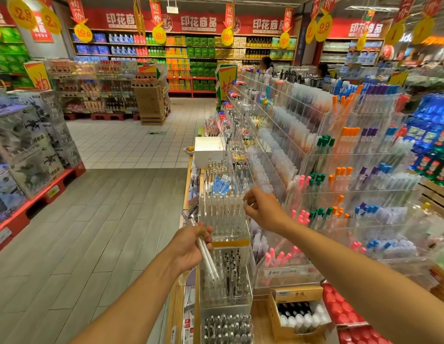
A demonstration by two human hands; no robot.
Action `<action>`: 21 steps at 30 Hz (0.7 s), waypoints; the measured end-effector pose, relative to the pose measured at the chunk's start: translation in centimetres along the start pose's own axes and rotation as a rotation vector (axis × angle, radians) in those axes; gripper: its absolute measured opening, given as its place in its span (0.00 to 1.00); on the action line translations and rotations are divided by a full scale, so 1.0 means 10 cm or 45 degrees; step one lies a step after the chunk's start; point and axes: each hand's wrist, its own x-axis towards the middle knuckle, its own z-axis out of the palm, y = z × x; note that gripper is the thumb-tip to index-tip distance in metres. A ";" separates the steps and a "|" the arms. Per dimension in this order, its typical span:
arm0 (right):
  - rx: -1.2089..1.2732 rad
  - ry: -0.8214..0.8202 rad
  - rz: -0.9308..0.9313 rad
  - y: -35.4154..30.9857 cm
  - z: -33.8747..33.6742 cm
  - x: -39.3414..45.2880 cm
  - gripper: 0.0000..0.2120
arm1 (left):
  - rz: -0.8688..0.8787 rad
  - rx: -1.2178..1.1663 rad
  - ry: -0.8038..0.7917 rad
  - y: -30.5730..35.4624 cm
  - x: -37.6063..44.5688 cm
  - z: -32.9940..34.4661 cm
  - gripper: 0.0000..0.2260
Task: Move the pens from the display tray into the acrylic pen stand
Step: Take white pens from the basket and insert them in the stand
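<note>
Left hand [191, 247]: you grip clear pens [205, 254] beside the acrylic pen stand [224, 219].
Right hand [262, 208]: your fingers pinch one pen above it.

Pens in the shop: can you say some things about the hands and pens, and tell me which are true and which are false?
1. The left hand holds white pens. True.
2. The right hand rests flat on the floor. False: it is raised beside the clear pen stand.
3. The pen stand holds white pens. True.
4. The box near the right arm is shut. False: it is open, showing bottles.
</note>
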 end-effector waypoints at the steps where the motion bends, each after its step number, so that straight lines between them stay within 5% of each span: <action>1: -0.034 0.022 0.001 -0.01 -0.01 0.00 0.08 | -0.003 0.007 -0.019 -0.01 0.00 0.01 0.16; 5: -0.155 0.098 -0.139 -0.17 -0.06 -0.03 0.14 | 0.000 0.061 -0.096 -0.04 -0.05 0.08 0.19; 9: 0.026 -0.312 -0.239 -0.48 0.02 -0.12 0.09 | 0.012 0.089 -0.241 -0.05 -0.10 0.14 0.20; 16: 0.415 -0.570 -0.064 -0.56 0.15 -0.18 0.10 | 0.041 0.141 -0.395 -0.08 -0.15 0.23 0.24; 21: 0.755 -0.467 0.059 -0.54 0.12 -0.14 0.07 | 0.045 0.088 -0.321 0.00 -0.13 0.24 0.22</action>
